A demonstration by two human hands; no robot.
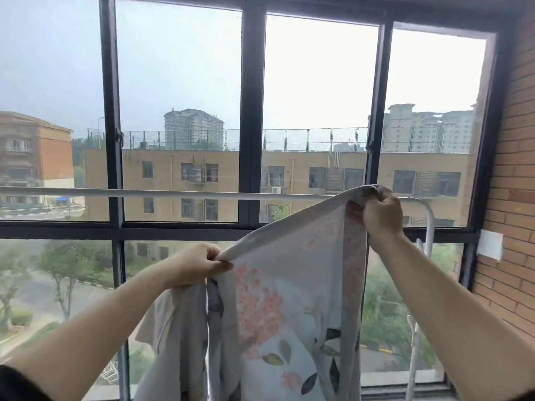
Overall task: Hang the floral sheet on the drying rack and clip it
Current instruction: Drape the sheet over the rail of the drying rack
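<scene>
The floral sheet (pixel 278 299), pale grey with pink blossoms and green leaves, hangs between my two hands. My right hand (pixel 379 212) grips its upper edge, raised to the level of the white top bar of the drying rack (pixel 179 193). My left hand (pixel 199 264) pinches the same edge lower down and to the left, below the bar. The edge runs taut and slanted between them. The rest of the sheet drops in folds out of the bottom of the view. No clip is visible.
The rack's bar runs horizontally in front of a large window with a dark frame (pixel 252 117). Its right end curves down into a white upright (pixel 428 227). A brick wall (pixel 512 169) stands close on the right.
</scene>
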